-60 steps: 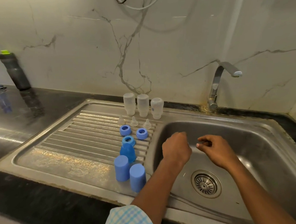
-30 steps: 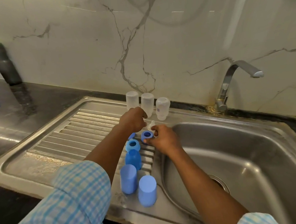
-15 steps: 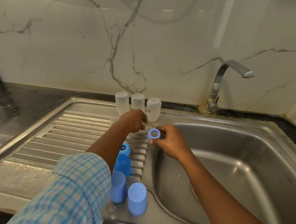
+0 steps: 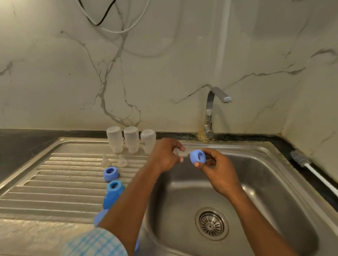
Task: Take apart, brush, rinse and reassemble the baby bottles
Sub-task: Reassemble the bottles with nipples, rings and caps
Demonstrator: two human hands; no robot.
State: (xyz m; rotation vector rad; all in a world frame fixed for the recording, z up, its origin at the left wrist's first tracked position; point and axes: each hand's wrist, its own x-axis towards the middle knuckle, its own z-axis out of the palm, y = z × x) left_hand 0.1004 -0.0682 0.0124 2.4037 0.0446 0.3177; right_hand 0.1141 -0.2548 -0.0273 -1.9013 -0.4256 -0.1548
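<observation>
My right hand [image 4: 216, 170] pinches a blue screw ring [image 4: 198, 157] above the sink basin's back left corner. Beside it my left hand [image 4: 164, 156] holds a clear teat [image 4: 179, 152] between its fingertips, close to the ring. Three clear bottles [image 4: 131, 139] stand upside down at the back of the draining board. In front of them lie two more clear teats [image 4: 113, 161], another blue ring [image 4: 111, 173] and a further blue ring [image 4: 114, 187] stacked on a blue cap. More blue caps [image 4: 99, 217] are mostly hidden behind my left forearm.
The steel sink basin [image 4: 267, 191] with its drain strainer [image 4: 211, 223] lies below my hands. The tap [image 4: 212, 109] stands behind it. A bottle brush [image 4: 321, 179] lies on the dark counter at the right. The ribbed draining board [image 4: 59, 186] stretches to the left.
Both hands went from the basin to the draining board. My right hand picked up a blue ring and my left a teat, then brought them together over the basin's back edge.
</observation>
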